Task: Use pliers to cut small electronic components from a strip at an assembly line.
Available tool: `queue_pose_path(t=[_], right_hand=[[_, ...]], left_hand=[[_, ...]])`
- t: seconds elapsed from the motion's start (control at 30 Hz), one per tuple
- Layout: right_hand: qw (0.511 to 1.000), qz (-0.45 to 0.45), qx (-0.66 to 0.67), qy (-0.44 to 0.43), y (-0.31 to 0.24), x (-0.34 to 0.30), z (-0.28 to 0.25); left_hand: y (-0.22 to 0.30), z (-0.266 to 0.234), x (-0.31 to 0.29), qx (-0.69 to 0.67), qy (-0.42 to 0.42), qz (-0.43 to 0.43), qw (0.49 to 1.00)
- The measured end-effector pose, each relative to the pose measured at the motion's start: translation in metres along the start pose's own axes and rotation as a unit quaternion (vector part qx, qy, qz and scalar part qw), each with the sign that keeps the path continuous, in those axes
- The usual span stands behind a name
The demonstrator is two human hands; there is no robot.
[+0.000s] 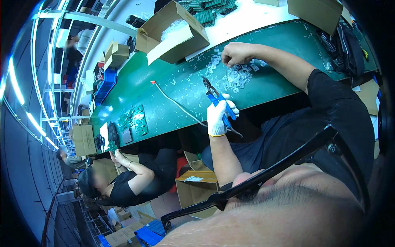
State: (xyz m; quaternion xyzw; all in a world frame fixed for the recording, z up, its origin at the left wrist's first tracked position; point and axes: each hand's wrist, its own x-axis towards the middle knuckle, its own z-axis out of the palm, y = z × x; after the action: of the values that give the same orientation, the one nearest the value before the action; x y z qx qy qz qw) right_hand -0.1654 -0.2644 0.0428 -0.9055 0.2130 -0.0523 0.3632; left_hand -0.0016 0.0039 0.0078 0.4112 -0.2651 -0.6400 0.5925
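In my left hand [217,118], which wears a white glove, is a pair of blue-handled pliers [213,97]. Its fingers wrap round the handles, and the metal jaws point up over the green table mat [164,111]. My bare right hand [240,53] reaches in from the right, fingers curled and pinched together just above a pile of small clear plastic pieces [238,79]. What those fingertips hold, if anything, is too small to make out. Thin white plastic scraps lie scattered over the mat around both hands.
An open cardboard box [199,36] stands beyond my hands, with green circuit boards [204,16] behind it. A white cable [175,99] with a red tip crosses the mat. At the left a co-worker [138,179] sits near more green boards [140,119]. A black bag [347,51] lies far right.
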Motion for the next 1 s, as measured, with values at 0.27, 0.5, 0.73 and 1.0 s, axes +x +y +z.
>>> queue_pose_path(t=[0.27,0.5,0.73,1.0], right_hand=[[0.989,0.047,0.009,0.14,0.021,0.005,0.001],[0.968,0.073,-0.121,0.209,0.038,0.023,0.027],[0.972,0.053,-0.033,0.226,0.026,0.016,0.017],[0.915,0.037,0.391,0.086,-0.009,0.004,0.011]], left_hand=[[0.002,0.002,0.001,0.016,-0.017,-0.001,1.0],[0.0,0.003,0.001,0.022,-0.02,0.0,1.0],[0.0,0.001,0.001,0.008,-0.028,-0.011,1.0],[-0.005,-0.005,0.004,0.012,-0.065,-0.02,0.998]])
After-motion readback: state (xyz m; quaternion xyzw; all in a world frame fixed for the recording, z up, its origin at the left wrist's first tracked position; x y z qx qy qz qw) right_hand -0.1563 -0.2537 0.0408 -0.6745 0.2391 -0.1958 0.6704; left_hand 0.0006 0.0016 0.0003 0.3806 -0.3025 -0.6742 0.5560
